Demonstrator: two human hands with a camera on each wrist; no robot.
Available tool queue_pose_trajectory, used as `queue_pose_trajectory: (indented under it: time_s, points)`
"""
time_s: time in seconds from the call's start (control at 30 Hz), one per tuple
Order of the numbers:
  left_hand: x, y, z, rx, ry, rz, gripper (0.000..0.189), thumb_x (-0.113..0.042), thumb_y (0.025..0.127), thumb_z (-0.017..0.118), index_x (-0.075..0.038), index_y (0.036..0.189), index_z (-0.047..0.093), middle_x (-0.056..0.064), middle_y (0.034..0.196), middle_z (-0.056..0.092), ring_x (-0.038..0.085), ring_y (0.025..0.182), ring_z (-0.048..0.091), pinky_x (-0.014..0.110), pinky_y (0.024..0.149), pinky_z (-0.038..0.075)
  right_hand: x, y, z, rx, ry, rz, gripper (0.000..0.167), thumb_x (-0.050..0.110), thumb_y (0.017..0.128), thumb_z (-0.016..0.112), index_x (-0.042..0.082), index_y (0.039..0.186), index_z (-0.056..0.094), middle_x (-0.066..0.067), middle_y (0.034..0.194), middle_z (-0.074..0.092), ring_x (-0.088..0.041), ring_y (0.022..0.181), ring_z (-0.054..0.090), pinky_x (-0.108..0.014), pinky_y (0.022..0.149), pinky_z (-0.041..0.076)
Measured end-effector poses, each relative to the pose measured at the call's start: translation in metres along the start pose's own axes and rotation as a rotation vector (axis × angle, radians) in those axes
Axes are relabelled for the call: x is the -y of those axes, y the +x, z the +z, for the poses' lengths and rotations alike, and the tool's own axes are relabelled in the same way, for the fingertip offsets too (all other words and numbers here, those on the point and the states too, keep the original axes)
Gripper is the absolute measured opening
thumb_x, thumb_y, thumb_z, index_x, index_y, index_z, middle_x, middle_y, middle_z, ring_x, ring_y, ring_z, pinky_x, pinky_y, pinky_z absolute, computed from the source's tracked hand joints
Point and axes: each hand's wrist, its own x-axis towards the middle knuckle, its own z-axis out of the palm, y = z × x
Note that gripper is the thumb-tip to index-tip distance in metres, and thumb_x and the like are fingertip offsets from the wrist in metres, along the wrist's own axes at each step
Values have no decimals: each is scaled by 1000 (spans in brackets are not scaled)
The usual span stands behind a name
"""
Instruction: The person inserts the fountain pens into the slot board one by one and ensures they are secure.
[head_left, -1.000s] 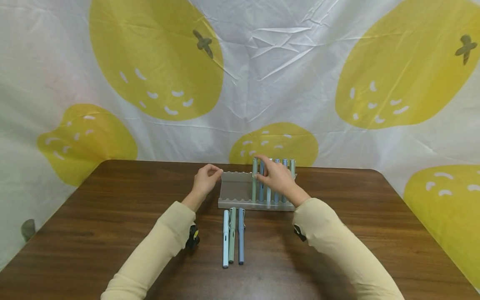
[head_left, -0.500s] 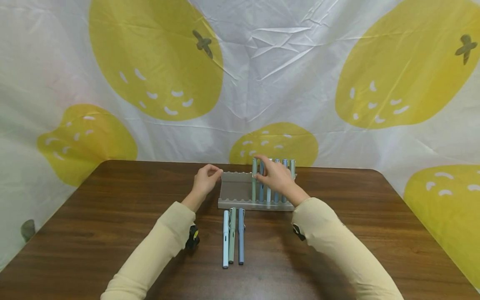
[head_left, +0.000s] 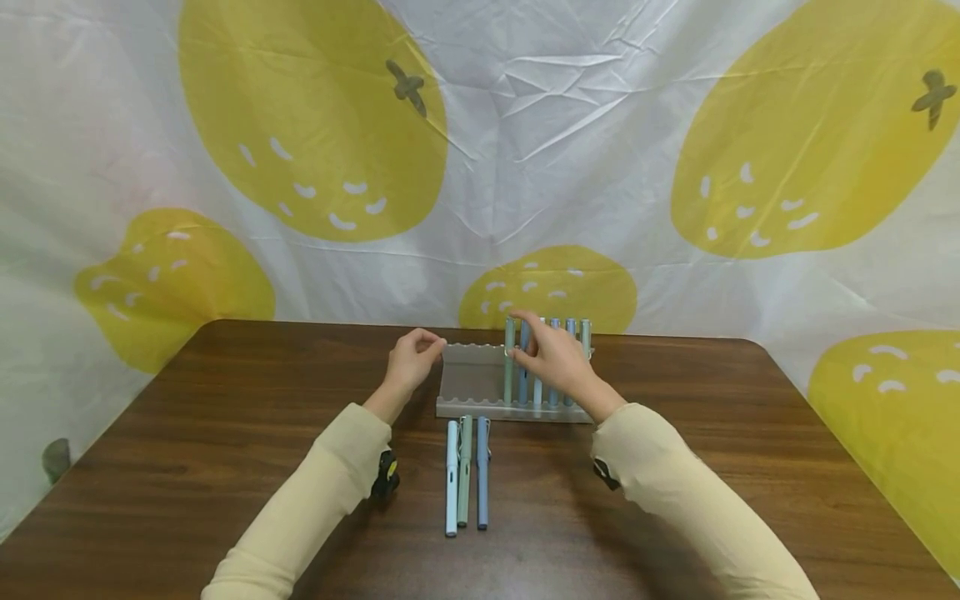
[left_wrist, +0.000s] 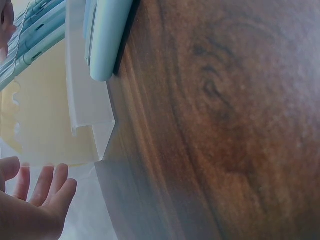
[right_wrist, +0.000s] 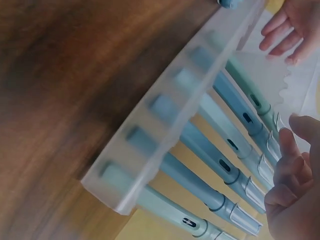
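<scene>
A clear pen rack (head_left: 472, 375) with scalloped edges stands on the table, its right part filled with several upright pens in green and blue shades. My left hand (head_left: 408, 367) pinches the rack's upper left corner between thumb and fingertips; its fingers (left_wrist: 47, 182) show at that side edge in the left wrist view. At the leftmost racked pen, a sage green one (head_left: 509, 379), my right hand (head_left: 558, 358) has its index finger at the top end and thumb lower on the cap. This hand partly covers the other racked pens (right_wrist: 205, 175), whose clips show in the right wrist view.
Three capped pens lie side by side before the rack: a pale blue one (head_left: 452, 479), a green one (head_left: 465, 475) and a darker blue one (head_left: 482, 475). Behind the brown wooden table (head_left: 225, 500) hangs a white cloth (head_left: 495, 125) printed with yellow lemons.
My right forearm and sleeve have shifted slightly to the right, while the fingers stay at the green pen. The left hand, rack and loose pens stay put.
</scene>
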Motion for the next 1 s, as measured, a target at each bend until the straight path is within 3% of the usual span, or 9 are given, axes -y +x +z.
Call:
queue_pose_trajectory:
  time_s: [0.2, 0.43, 1.0]
  points:
    - [-1, 0, -1, 10, -8, -7, 19, -19, 87, 57, -1, 93, 59, 14, 88, 63, 27, 82, 59, 37, 71, 43, 4, -13, 5, -29, 3, -60, 46, 21, 82, 62, 14, 124, 46, 10, 62, 49, -7, 40, 38, -24, 36, 29]
    - [0, 0, -1, 12, -5, -14, 19, -19, 87, 57, -1, 93, 58, 13, 88, 63, 26, 82, 59, 37, 72, 44, 9, -28, 15, -2, 53, -97, 42, 21, 81, 64, 13, 120, 50, 12, 61, 48, -4, 40, 37, -22, 36, 29]
    - [-1, -2, -1, 15, 7, -9, 20, -21, 87, 57, -2, 94, 59, 12, 88, 63, 24, 81, 59, 37, 73, 44, 23, -52, 29, 162, 173, -33, 38, 20, 80, 65, 7, 114, 54, 12, 63, 51, -4, 47, 44, -23, 44, 37]
